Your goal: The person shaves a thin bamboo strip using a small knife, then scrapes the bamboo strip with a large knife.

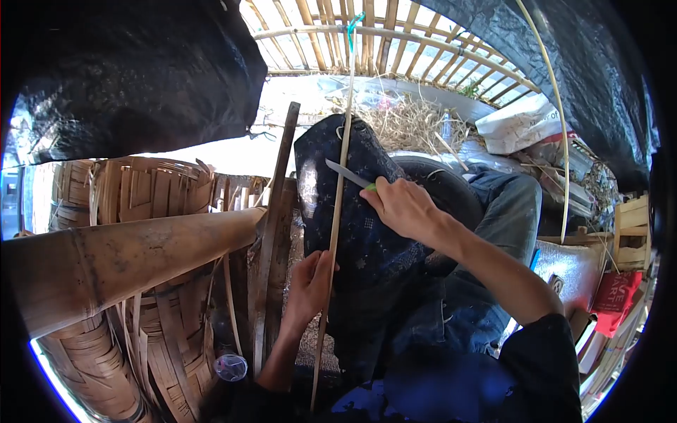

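A long, thin bamboo strip (pixel 337 204) runs upright through the middle of the view, in front of a dark patterned cloth (pixel 360 247) draped over my lap. My left hand (pixel 308 282) is closed around the strip's lower part. In my right hand (pixel 410 208) is a knife (pixel 349 174) with a green handle, mostly hidden by the fingers. Its blade points left and crosses the strip above my left hand. Near the strip's top end is a teal tie (pixel 355 28), by the slatted bamboo fence.
A thick bamboo pole (pixel 141 261) juts in from the left, over woven bamboo baskets (pixel 84 366). Beside it stands a narrow wooden post (pixel 276 233). Dark plastic sheets (pixel 127 77) hang above. Dry straw (pixel 416 120), a white sack (pixel 518 125) and a red bag (pixel 617 299) lie farther off.
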`<state>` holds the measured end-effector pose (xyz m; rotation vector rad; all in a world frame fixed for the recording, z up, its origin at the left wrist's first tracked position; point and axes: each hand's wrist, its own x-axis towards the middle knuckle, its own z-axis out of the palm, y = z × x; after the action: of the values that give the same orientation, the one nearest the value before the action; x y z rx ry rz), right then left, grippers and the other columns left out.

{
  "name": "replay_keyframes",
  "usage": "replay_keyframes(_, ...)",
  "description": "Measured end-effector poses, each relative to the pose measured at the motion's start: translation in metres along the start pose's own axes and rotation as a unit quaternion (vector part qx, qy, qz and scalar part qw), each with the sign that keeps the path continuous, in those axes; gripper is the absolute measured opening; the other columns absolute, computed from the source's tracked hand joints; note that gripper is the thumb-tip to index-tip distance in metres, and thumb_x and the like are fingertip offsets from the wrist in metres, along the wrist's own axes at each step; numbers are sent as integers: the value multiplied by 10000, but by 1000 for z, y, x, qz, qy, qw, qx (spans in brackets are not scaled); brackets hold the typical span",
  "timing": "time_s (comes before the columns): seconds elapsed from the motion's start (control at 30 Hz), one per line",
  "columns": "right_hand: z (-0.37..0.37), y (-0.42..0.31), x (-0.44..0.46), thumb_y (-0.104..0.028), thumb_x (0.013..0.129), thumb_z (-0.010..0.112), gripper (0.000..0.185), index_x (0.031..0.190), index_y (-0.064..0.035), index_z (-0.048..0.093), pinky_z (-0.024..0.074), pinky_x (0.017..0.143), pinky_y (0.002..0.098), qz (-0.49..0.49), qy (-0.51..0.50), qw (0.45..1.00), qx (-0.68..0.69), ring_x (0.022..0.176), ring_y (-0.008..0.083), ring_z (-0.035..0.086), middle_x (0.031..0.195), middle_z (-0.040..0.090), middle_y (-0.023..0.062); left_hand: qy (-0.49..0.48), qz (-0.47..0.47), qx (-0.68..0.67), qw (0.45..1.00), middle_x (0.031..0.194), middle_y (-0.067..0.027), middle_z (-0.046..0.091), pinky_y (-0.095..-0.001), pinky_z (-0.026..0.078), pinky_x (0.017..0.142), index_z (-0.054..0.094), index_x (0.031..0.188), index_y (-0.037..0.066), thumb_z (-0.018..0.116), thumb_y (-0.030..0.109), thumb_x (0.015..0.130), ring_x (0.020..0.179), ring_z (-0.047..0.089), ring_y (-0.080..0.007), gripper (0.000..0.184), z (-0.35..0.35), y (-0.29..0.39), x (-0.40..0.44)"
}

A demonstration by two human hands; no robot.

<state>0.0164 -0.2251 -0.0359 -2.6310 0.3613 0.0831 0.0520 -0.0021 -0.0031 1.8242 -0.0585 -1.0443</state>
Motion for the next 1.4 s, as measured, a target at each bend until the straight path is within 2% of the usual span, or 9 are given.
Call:
replay_keyframes(0.2, -27, -7, -27, -319, 961, 492, 384, 758, 6, 523, 478, 476, 471, -1, 43, 993, 113, 518, 385, 592, 542, 566, 187, 70, 135, 175, 973, 542, -33, 451, -310, 311, 463, 565, 771, -5, 475, 279, 982, 482, 432, -91, 365, 23, 13, -1)
replay_keyframes(0.53, -24, 7, -60, -385, 954, 484, 422, 785, -1, 537, 485, 515, 471, 53, -22, 993, 107, 547, 380, 612, 562, 577, 187, -79, 38, 85, 993, 542, 15, 448, -253, 352, 461, 529, 735, 20, 441, 304, 996, 498, 450, -55, 395, 14, 8, 21)
replay_keyframes(0.63, -20, 4, -59, -406, 953, 478, 433, 804, -4, 542, 496, 515, 475, 51, -31, 993, 98, 552, 381, 621, 574, 589, 187, -90, 28, 96, 991, 513, -54, 469, -280, 357, 459, 547, 764, 10, 439, 283, 994, 470, 510, -130, 373, 11, 7, 27)
replay_keyframes(0.8, -8, 1, -56, -375, 944, 514, 390, 815, -8, 538, 486, 500, 478, 58, -9, 993, 106, 524, 377, 609, 561, 578, 175, 38, 271, 351, 896, 511, -200, 475, -412, 366, 425, 544, 760, 16, 487, 174, 957, 485, 560, -349, 259, 14, 0, 23)
replay_keyframes(0.87, -1, 4, -52, -301, 931, 564, 328, 801, -2, 529, 480, 497, 437, 42, 171, 971, 161, 508, 375, 580, 543, 546, 170, 23, 273, 346, 897, 497, -184, 477, -423, 360, 415, 529, 744, 22, 495, 165, 953, 459, 551, -346, 256, 12, -2, 15)
replay_keyframes(1.0, -6, 27, -10, -256, 914, 605, 290, 802, -1, 525, 471, 498, 365, 136, 220, 935, 244, 496, 287, 579, 573, 547, 120, -15, 251, 339, 907, 466, -157, 472, -430, 345, 392, 514, 728, 28, 504, 154, 948, 420, 540, -342, 253, 11, -3, 1)
replay_keyframes(1.07, -4, 36, 11, -220, 897, 635, 264, 822, 1, 512, 485, 521, 299, 247, 194, 776, 547, 546, 173, 595, 644, 570, 71, -26, 226, 341, 912, 479, -165, 479, -423, 353, 406, 533, 746, 26, 498, 170, 954, 435, 550, -336, 255, 12, 2, -4)
replay_keyframes(1.3, 9, 28, 22, -110, 864, 666, 237, 826, -14, 453, 527, 547, 272, 197, 169, 740, 620, 618, 121, 608, 701, 582, 61, -33, 77, 141, 986, 515, -46, 425, -318, 315, 470, 555, 786, 0, 410, 298, 1008, 477, 438, -124, 399, 17, 7, 0)
replay_keyframes(1.4, 4, 22, 14, -127, 884, 647, 237, 834, -26, 438, 517, 535, 289, 174, 152, 744, 627, 649, 134, 621, 719, 587, 71, -14, 122, 141, 982, 535, 12, 378, -290, 281, 467, 521, 755, 4, 388, 316, 1016, 512, 361, -69, 428, 24, 14, 7)
